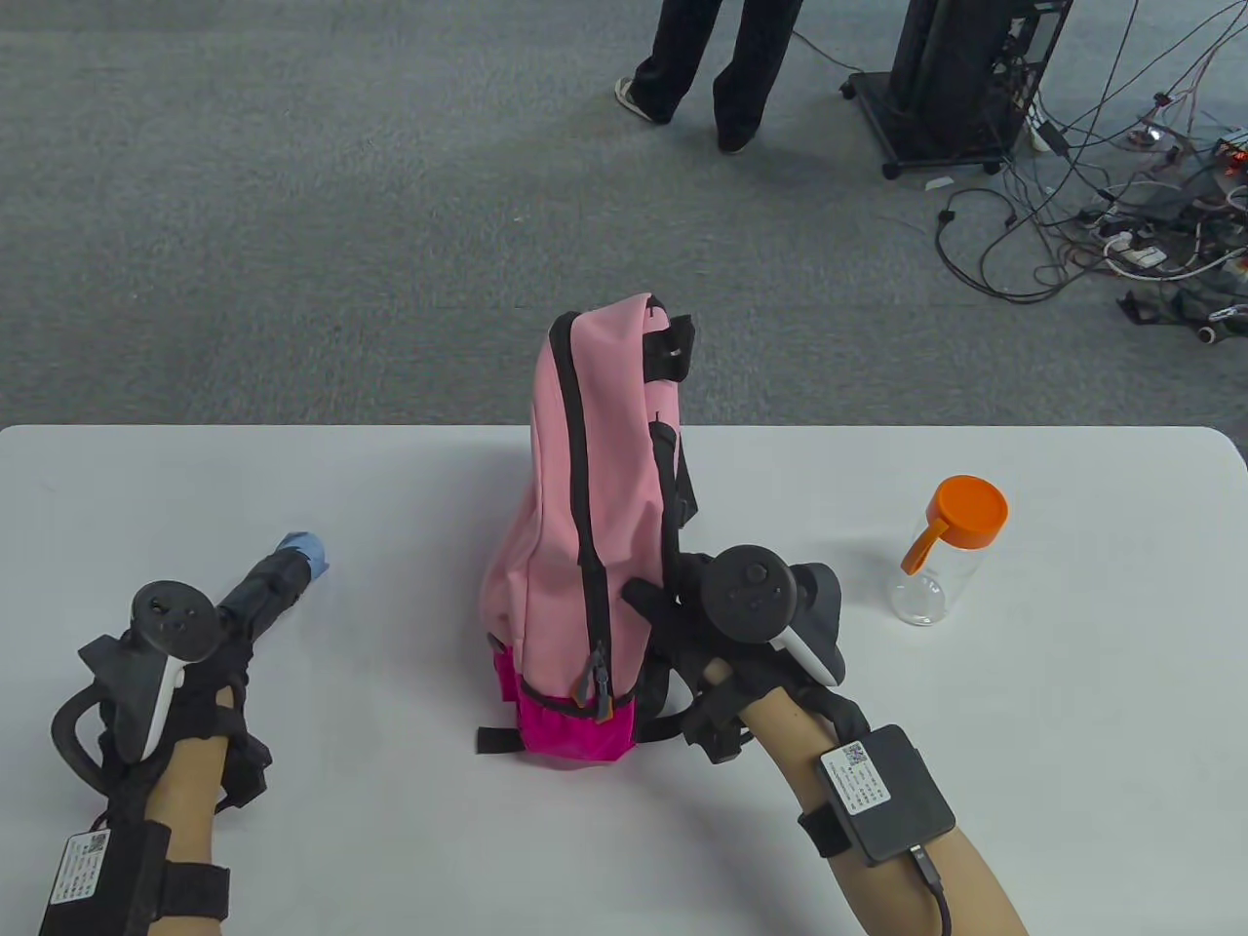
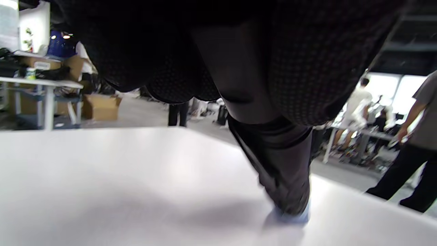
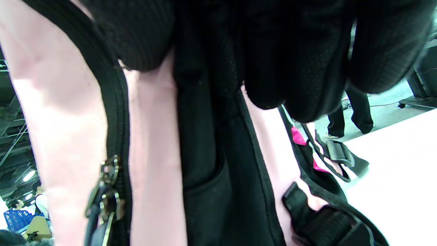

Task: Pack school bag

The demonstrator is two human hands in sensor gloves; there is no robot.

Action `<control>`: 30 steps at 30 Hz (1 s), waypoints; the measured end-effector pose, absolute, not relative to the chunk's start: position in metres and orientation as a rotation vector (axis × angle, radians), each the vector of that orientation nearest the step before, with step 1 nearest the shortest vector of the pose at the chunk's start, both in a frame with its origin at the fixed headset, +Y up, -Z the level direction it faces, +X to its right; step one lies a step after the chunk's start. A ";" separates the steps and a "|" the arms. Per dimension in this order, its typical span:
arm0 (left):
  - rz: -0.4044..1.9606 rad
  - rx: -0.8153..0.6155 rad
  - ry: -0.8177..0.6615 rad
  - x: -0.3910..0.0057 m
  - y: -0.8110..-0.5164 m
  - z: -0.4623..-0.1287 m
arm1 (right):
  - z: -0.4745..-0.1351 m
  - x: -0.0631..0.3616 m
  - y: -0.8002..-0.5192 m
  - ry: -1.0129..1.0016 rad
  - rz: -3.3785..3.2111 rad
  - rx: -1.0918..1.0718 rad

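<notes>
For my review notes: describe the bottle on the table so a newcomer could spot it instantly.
On the white table, look to the right of the upright pink backpack, past the right hand. The bottle stands alone there: clear-bodied, with an orange lid, the only see-through thing on the table.

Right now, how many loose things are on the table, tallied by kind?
Backpack: 1, the pink backpack, standing upright.
Bottle: 1, the clear bottle with orange lid.
Umbrella: 1, the folded dark umbrella, gripped by the left hand.
Total: 3
</notes>
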State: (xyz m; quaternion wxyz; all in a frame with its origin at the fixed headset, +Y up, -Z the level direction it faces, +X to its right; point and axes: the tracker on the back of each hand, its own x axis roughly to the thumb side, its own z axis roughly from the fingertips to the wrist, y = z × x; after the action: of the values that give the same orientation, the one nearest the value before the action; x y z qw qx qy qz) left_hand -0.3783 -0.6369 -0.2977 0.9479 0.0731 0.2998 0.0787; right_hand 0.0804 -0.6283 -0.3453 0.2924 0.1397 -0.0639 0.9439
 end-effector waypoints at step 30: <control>0.493 0.402 -0.215 -0.218 -0.448 -0.207 | -0.341 0.082 -0.629 -0.148 2.525 0.351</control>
State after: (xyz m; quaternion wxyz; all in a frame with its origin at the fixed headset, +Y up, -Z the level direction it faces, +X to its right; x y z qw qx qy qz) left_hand -0.2184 -0.4479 -0.2069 0.9441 0.1975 -0.1055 0.2420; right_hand 0.0818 -0.6286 -0.3408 0.2900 0.1315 -0.0556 0.9463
